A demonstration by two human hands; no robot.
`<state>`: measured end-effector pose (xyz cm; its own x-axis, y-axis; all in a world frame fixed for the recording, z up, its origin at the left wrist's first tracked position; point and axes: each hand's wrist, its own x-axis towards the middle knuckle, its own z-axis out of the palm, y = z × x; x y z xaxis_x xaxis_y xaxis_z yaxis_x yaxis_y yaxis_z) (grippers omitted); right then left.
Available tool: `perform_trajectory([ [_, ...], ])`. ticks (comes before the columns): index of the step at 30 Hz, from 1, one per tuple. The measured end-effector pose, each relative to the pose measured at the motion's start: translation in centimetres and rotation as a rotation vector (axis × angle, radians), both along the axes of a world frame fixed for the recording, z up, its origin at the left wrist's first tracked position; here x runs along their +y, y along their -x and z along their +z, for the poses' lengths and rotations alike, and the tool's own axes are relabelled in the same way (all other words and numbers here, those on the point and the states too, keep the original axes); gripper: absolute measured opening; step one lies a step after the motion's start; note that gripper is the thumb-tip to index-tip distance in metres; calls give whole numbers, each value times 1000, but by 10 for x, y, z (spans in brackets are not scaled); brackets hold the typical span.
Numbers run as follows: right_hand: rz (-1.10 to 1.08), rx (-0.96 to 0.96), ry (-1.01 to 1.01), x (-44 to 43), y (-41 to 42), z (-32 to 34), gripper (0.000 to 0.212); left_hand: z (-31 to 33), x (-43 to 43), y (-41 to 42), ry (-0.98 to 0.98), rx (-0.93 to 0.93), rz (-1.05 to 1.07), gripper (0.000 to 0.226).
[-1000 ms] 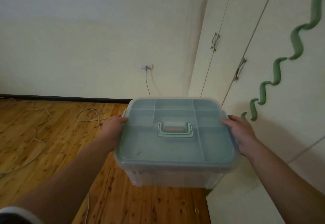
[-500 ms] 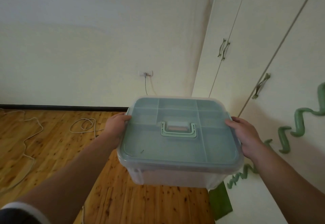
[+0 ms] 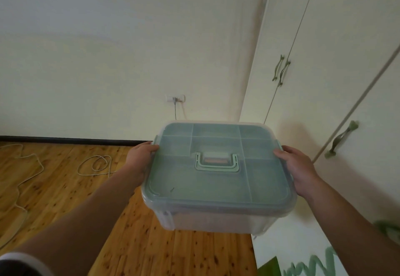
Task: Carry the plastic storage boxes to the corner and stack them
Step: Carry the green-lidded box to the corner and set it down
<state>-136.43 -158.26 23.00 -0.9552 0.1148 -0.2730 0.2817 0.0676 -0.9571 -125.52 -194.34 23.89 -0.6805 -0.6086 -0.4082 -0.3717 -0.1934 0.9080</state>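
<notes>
My left hand [image 3: 140,161] grasps the left side of the plastic storage box [image 3: 216,217], thumb lying on the rim of the lid and the other fingers hidden behind the side wall. My right hand [image 3: 299,167] grasps the opposite side the same way, thumb on top of the rim and fingers wrapped down out of sight. Between the two hands the box hangs in the air above the floor, roughly level, straight out in front of me.

The box has a clear body and a blue-green lid [image 3: 216,184] moulded into shallow compartments. A pale green carry handle [image 3: 217,163] lies folded flat at the lid's middle.

Below the box runs the wooden plank floor [image 3: 140,243]. A loose white cable [image 3: 95,165] coils on it to my left. A dark skirting board [image 3: 65,139] lines the foot of the cream wall, where a wall socket [image 3: 175,98] has a cord plugged in, just above the box's far edge. To my right stands a white wardrobe [image 3: 324,26] with green door handles [image 3: 280,70], and green wavy decoration [image 3: 313,265] shows low on it. The room corner lies just beyond the box.
</notes>
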Motion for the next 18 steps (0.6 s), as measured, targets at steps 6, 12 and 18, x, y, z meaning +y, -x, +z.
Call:
perform_trajectory([
  [6,9,-1,19,-3,58,2,48,-1,-2,50,10,2,6,42],
  [12,5,-16,34,-15,109,-1,48,-5,-12,100,9,9,14,45],
  [18,-11,-20,16,-33,169,-4,48,-15,-33,164,5,-5,-23,42],
])
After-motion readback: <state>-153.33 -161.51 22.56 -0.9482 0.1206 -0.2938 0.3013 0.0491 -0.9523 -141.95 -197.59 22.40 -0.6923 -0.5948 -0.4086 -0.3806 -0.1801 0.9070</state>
